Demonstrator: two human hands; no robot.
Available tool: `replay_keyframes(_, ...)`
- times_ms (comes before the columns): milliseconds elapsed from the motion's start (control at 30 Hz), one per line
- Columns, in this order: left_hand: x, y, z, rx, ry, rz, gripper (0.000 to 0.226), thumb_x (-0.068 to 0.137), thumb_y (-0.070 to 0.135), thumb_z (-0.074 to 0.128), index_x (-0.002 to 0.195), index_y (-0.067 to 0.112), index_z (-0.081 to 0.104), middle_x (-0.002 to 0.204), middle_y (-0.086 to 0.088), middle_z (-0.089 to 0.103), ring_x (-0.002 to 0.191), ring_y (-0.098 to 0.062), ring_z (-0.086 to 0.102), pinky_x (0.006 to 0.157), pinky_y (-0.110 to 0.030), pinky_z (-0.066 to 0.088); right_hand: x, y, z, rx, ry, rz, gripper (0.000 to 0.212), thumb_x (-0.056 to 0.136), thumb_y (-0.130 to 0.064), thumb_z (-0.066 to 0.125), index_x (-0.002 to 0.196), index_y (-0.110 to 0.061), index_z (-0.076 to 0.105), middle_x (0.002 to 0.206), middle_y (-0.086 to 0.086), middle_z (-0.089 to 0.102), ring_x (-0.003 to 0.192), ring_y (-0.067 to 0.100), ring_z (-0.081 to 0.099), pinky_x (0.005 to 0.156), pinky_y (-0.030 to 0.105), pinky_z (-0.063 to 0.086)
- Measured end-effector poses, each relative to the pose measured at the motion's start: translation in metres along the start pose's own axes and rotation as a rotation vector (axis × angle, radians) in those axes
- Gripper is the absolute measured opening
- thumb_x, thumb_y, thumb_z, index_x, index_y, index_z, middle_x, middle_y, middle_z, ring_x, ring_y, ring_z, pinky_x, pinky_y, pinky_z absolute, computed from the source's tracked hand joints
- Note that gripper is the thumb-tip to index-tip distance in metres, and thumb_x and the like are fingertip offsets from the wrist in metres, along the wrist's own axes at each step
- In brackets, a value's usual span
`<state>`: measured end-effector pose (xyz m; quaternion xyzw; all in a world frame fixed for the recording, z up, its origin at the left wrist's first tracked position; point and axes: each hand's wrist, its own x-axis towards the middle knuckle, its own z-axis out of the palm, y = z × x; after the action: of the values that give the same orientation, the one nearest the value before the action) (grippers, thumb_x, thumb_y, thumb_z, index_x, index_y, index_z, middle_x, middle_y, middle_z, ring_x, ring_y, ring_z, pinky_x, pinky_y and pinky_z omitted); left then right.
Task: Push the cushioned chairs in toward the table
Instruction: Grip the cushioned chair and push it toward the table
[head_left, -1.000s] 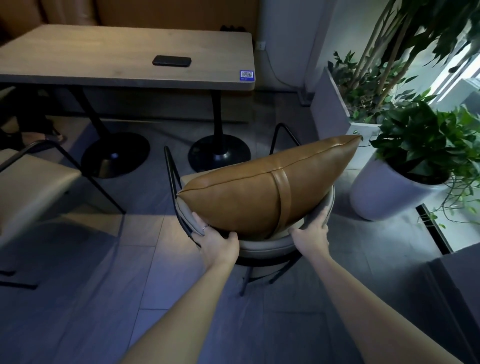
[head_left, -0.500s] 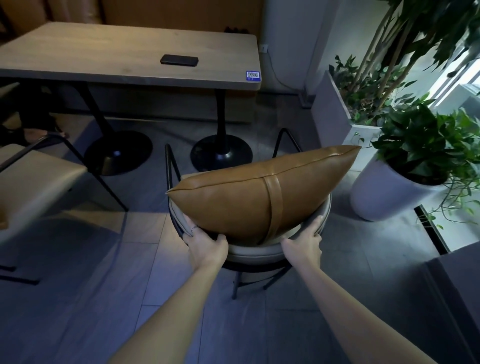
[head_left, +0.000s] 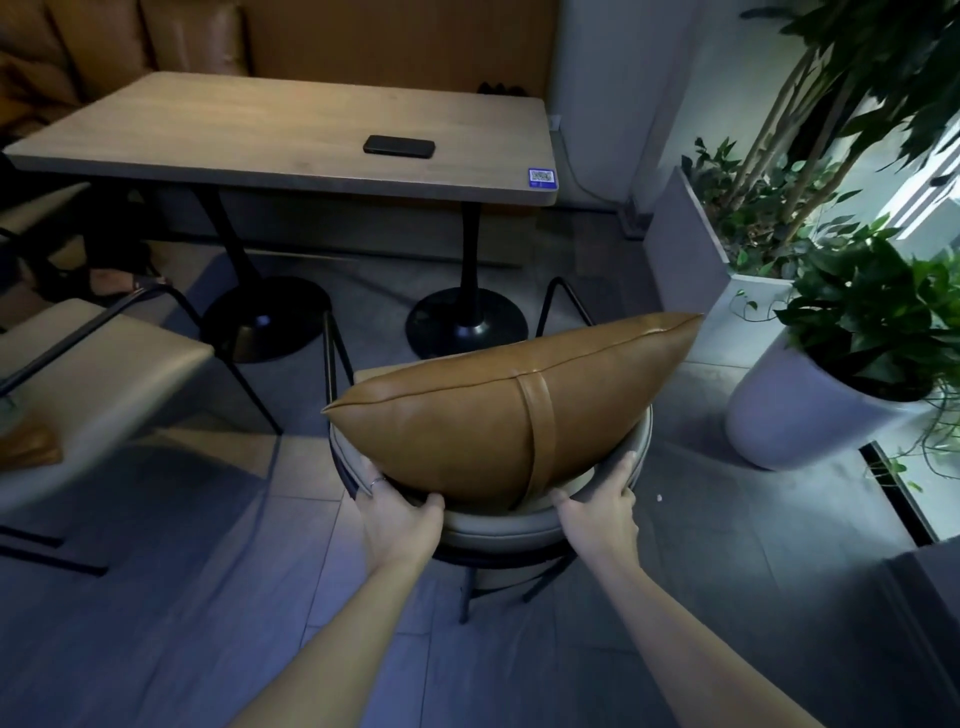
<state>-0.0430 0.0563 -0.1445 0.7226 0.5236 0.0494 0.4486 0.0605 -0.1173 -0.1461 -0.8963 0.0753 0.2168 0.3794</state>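
Note:
A black-framed chair with a curved beige padded backrest (head_left: 498, 525) stands in front of me, facing the wooden table (head_left: 291, 130). A tan leather cushion (head_left: 493, 415) with a strap leans inside its backrest. My left hand (head_left: 397, 512) grips the backrest's left part, thumb on top. On the right part of the backrest my right hand (head_left: 602, 506) holds on too. The chair's seat is hidden behind the cushion. A second beige cushioned chair (head_left: 98, 374) stands at the left, a short way out from the table.
A black phone (head_left: 399, 145) lies on the table, which rests on two black pedestal bases (head_left: 465, 322). White planters with green plants (head_left: 810, 400) stand close on the right. A brown sofa runs behind the table. A person's sandalled foot (head_left: 111, 280) shows under the table's left side.
The chair with the cushion has moved forward, closer to the table's pedestal base, with both hands still holding its backrest. The view has shifted forward along with it.

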Motion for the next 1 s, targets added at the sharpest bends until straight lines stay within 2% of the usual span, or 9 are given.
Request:
replay_keyframes(100,0.0,0.0,0.001,-0.007,-0.004,0.004,0.063,0.085,0.022,0.069,0.139,0.004,0.043,0.133,-0.019,0.045,0.115,-0.038,0.053,0.081,-0.033,0.035,0.002,0.0,0.001,0.024,0.016,0.016,0.11,0.095,-0.036,0.068,0.164,-0.028,-0.018,0.168,0.022,0.022,0.142,0.052,0.039,0.109,0.053,0.038)
replay_keyframes(200,0.0,-0.001,0.002,0.005,0.007,0.013,0.068,0.085,0.024,0.068,0.144,0.006,0.039,0.135,-0.018,0.045,0.117,-0.04,0.053,0.084,-0.037,0.038,0.008,0.003,-0.001,0.177,0.085,0.078,0.107,0.094,-0.032,0.072,0.166,-0.027,-0.007,0.168,0.019,0.027,0.146,0.047,0.037,0.113,0.054,0.034)
replay_keyframes(267,0.0,-0.001,0.003,0.021,0.01,0.007,0.068,0.086,0.025,0.067,0.144,0.006,0.039,0.135,-0.018,0.044,0.115,-0.041,0.053,0.085,-0.039,0.041,0.013,0.006,-0.003,0.299,0.091,0.143,0.106,0.088,-0.034,0.074,0.167,-0.026,0.004,0.164,0.017,0.036,0.142,0.045,0.043,0.113,0.054,0.04)
replay_keyframes(333,0.002,0.0,0.004,0.04,0.012,-0.003,0.066,0.086,0.026,0.066,0.143,0.006,0.04,0.133,-0.018,0.045,0.113,-0.042,0.054,0.084,-0.04,0.042,0.018,0.009,-0.004,0.375,0.033,0.199,0.093,0.085,-0.034,0.074,0.162,-0.024,0.023,0.149,0.014,0.052,0.129,0.04,0.054,0.099,0.056,0.054)
replay_keyframes(433,0.01,0.001,0.0,0.05,0.012,-0.007,0.065,0.086,0.025,0.065,0.143,0.004,0.04,0.13,-0.018,0.045,0.111,-0.041,0.054,0.081,-0.037,0.039,0.023,0.009,-0.002,0.41,-0.009,0.211,0.063,0.089,-0.026,0.073,0.144,-0.02,0.042,0.129,0.009,0.06,0.115,0.035,0.059,0.087,0.052,0.061)
replay_keyframes(500,0.018,0.002,-0.004,0.056,0.01,0.008,0.068,0.086,0.025,0.065,0.144,0.003,0.039,0.129,-0.018,0.046,0.109,-0.041,0.054,0.082,-0.037,0.039,0.024,0.008,0.003,0.414,-0.027,0.198,0.055,0.09,-0.025,0.073,0.137,-0.02,0.044,0.124,0.008,0.06,0.112,0.033,0.06,0.085,0.051,0.061)
replay_keyframes(633,0.037,0.006,-0.013,0.082,0.015,0.022,0.065,0.087,0.025,0.066,0.142,0.004,0.041,0.129,-0.018,0.048,0.113,-0.04,0.054,0.084,-0.037,0.04,0.027,0.0,0.015,0.446,-0.03,0.176,0.053,0.089,-0.025,0.074,0.133,-0.019,0.044,0.122,0.008,0.062,0.11,0.032,0.062,0.084,0.051,0.062)
replay_keyframes(833,0.063,0.015,-0.02,0.103,0.004,0.058,0.055,0.086,0.024,0.066,0.134,0.006,0.046,0.128,-0.018,0.048,0.112,-0.039,0.055,0.084,-0.037,0.042,0.04,-0.011,0.03,0.477,-0.019,0.154,0.072,0.087,-0.027,0.076,0.147,-0.015,0.038,0.125,0.009,0.06,0.112,0.033,0.061,0.082,0.05,0.062)
replay_keyframes(1000,0.084,0.023,-0.029,0.125,-0.013,0.068,0.036,0.086,0.025,0.065,0.113,0.006,0.051,0.126,-0.019,0.05,0.112,-0.04,0.054,0.09,-0.04,0.046,0.049,-0.023,0.043,0.492,-0.005,0.142,0.085,0.087,-0.031,0.078,0.155,-0.014,0.03,0.131,0.01,0.058,0.117,0.034,0.06,0.077,0.046,0.062)
